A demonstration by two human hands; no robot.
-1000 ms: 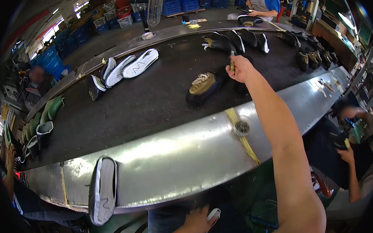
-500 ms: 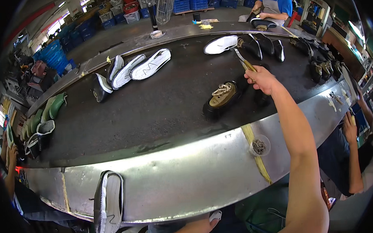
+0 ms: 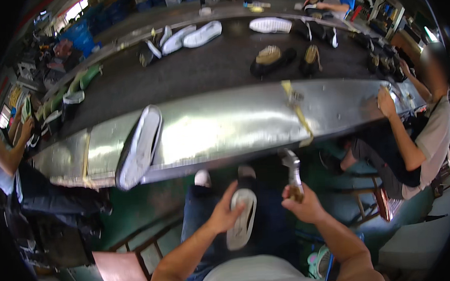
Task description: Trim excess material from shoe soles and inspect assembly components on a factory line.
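Below the curved steel bench edge, left hand grips a white-soled shoe while right hand clamps a metal hammer, poised for tapping.

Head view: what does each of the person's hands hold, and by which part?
The left hand grips a white-soled shoe, sole up, by its side on the lap. The right hand holds a hammer by its handle, head up.

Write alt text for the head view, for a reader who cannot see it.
A seated person's left hand holds a white-soled shoe on the lap while the right hand grips a hammer. Ahead, another shoe lies on the metal ledge of a shoe-laden conveyor belt.
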